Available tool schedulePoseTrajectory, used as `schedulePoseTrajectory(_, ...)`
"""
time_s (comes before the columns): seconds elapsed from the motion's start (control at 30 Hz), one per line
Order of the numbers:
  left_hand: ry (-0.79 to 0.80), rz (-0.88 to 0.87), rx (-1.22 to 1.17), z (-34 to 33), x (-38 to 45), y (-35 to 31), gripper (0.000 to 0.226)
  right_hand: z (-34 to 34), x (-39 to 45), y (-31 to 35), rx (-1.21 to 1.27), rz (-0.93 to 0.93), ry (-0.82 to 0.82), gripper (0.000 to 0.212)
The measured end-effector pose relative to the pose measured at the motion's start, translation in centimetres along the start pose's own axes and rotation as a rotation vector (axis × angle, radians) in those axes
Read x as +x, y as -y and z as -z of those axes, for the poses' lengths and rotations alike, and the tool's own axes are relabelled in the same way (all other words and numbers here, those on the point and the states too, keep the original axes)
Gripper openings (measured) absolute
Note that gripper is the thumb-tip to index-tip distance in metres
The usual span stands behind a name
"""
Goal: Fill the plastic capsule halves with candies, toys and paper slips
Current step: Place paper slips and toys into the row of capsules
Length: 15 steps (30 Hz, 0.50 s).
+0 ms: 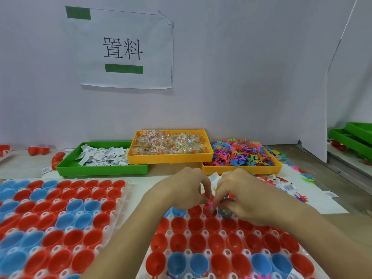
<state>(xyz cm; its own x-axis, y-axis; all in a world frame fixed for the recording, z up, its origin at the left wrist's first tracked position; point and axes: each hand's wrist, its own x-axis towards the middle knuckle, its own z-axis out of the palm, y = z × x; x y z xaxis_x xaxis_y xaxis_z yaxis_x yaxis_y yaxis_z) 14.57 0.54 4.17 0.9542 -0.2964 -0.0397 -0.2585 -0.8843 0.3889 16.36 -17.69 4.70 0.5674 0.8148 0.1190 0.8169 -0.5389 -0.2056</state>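
Red and blue capsule halves stand open side up in a white holder tray point(203, 232) in front of me. My left hand point(183, 188) and my right hand point(239, 196) meet over the tray's far row, fingers curled. Between their fingertips is a small pink toy point(209, 204), pinched just above a red half. A blue half point(225, 212) beside it holds candy. A second holder tray point(120, 200) of empty halves lies to the left. What else the hands hold is hidden.
At the back stand a green tray of paper slips point(100, 170), a yellow tray of candy bags point(171, 158) and a yellow tray of colourful toys point(241, 168). Loose slips and toys point(285, 186) lie to the right. Green trays point(350, 137) sit far right.
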Motion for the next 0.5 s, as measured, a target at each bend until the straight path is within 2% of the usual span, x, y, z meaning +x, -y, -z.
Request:
schedulePoseTrajectory(0.3, 0.003, 0.017, 0.001, 0.3, -0.2, 0.0, 0.014, 0.4, -0.6, 0.2, -0.056, -0.01, -0.028, 0.021)
schedulePoseTrajectory(0.4, -0.004, 0.042, 0.004, 0.5, -0.3, 0.1, 0.011, 1.5, -1.4, -0.5, 0.017, -0.061, -0.119, 0.019)
schedulePoseTrajectory(0.5, -0.019, 0.094, 0.045, 0.6, -0.4, 0.5, 0.018, 2.3, -2.3, -3.1, 0.12, -0.143, -0.365, 0.017)
